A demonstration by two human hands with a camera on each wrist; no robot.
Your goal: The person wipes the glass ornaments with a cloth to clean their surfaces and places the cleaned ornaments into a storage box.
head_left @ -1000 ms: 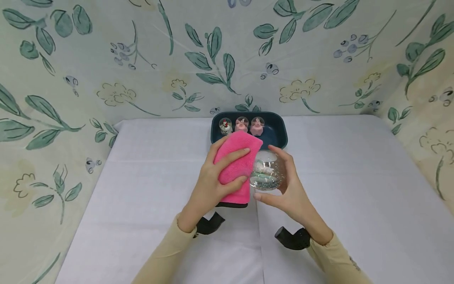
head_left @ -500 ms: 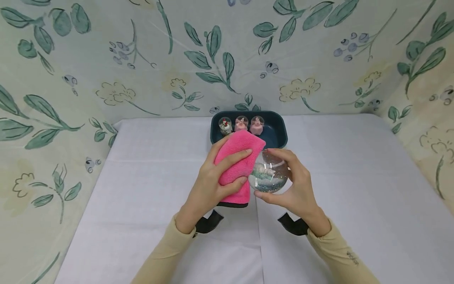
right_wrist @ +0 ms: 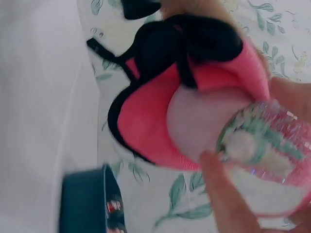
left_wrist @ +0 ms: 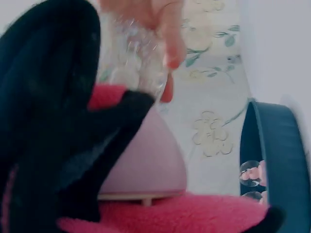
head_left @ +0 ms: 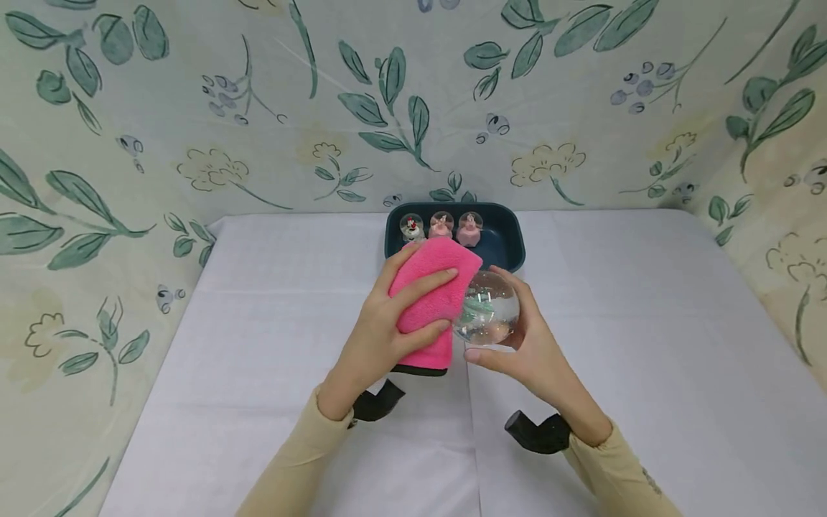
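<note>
My left hand grips a folded pink cloth with dark edging, wrapped about the pale pink base of a snow globe. The globe lies on its side, its clear glass ball pointing right. Green and white shapes and glitter show inside the ball. Around the ball curl the fingers of my right hand, with the thumb low at its near side. In the left wrist view, the base shows between folds of cloth; the cloth hides it from the head view.
Behind the hands, a dark blue tray stands at the table's back edge. In it sit a small white-based snow globe and two small pink ones. A white cloth covers the table; a leaf-patterned curtain hangs behind.
My right hand has turned around the glass ball and swung back, its wrist dropping again. The figure inside the ball shows at a different angle. The left hand and cloth have barely moved.
</note>
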